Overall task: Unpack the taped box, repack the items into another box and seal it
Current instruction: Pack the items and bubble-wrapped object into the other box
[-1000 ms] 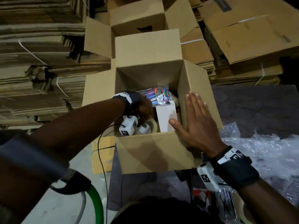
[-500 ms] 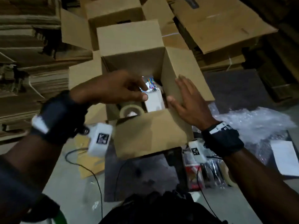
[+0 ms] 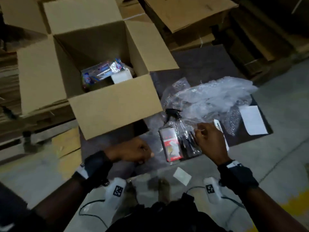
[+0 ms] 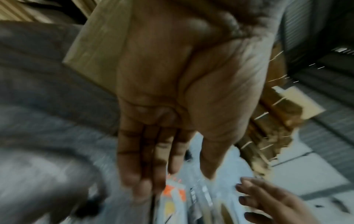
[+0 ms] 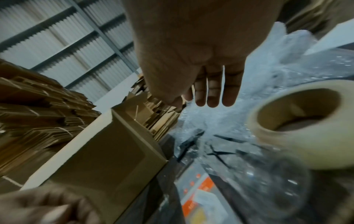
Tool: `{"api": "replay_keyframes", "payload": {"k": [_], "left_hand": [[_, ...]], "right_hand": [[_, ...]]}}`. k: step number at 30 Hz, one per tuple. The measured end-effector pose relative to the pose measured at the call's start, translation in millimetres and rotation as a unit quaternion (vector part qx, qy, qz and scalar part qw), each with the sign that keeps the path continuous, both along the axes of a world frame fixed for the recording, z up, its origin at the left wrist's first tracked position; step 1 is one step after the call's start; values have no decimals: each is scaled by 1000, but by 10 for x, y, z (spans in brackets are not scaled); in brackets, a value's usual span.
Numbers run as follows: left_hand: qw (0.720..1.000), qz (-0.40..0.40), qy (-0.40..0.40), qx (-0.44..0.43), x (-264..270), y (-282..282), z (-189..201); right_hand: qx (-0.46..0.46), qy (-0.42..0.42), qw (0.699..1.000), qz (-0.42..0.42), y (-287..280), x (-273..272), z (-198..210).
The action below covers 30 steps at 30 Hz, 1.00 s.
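An open cardboard box [image 3: 115, 104] stands on a dark mat, with a colourful packet [image 3: 102, 72] and a small white box [image 3: 121, 77] inside. On the mat to its right lie a red-and-white packet [image 3: 170, 144], a clear packet of black items [image 3: 189, 144] and crumpled bubble wrap [image 3: 214, 97]. My left hand [image 3: 147, 156] hovers in front of the box, empty; its fingers [image 4: 145, 178] are relaxed. My right hand [image 3: 198, 131] hangs over the black items with straight fingers [image 5: 212, 98], holding nothing. A tape roll [image 5: 296, 121] lies close beside it.
Stacks of flattened cardboard [image 3: 192, 15] line the back and left. Another open box [image 3: 80, 12] stands behind the first. A white sheet [image 3: 252, 119] lies on the mat's right end, a small label [image 3: 182, 175] on the concrete floor, cardboard scraps [image 3: 66, 143] at left.
My left hand has come out of the box and my right hand has left the box's right flap. Both have moved down toward the items on the mat.
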<state>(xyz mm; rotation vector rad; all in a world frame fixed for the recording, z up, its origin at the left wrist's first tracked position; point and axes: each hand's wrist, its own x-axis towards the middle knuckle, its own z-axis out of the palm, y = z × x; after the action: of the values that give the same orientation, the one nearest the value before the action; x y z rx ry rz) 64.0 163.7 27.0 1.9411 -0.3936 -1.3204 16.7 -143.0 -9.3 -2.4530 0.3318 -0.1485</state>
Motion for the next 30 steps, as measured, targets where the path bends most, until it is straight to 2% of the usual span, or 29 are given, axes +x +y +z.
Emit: {"api": "replay_keyframes", "payload": {"k": [2, 5, 7, 9, 10, 14, 17, 19, 21, 24, 26, 30], "left_hand": [[994, 104, -29, 33, -112, -256, -373], [968, 215, -87, 91, -193, -605, -814], [949, 280, -106, 96, -219, -800, -1045], [932, 337, -116, 67, -224, -982, -1214], [924, 360, -116, 57, -223, -1062, -1256], [916, 363, -142, 95, -240, -1218, -1441], [901, 413, -119, 65, -259, -1250, -1574], [893, 444, -75, 25, -285, -1247, -1467], [870, 492, 11, -26, -316, -1227, -1308], [863, 484, 118, -83, -382, -1155, -1068], [867, 461, 143, -122, -417, -1059, -943], [891, 393, 122, -192, -481, -899, -524]], "right_hand": [[26, 4, 1000, -11, -160, -112, -151], [51, 30, 998, 10, -294, -201, -346], [48, 61, 996, 40, -281, -186, -404], [14, 84, 995, 52, -231, -138, -441], [-8, 94, 994, 53, -201, -113, -468], [-66, 150, 984, 64, -62, -61, -529], [-73, 195, 974, 89, 10, -37, -562], [-58, 205, 972, 99, 23, -33, -570], [-20, 182, 980, 80, -8, -49, -566], [34, 140, 987, 70, -78, -145, -437], [72, 109, 988, 79, -157, -233, -312], [135, 53, 987, 70, -282, -364, 29]]}}
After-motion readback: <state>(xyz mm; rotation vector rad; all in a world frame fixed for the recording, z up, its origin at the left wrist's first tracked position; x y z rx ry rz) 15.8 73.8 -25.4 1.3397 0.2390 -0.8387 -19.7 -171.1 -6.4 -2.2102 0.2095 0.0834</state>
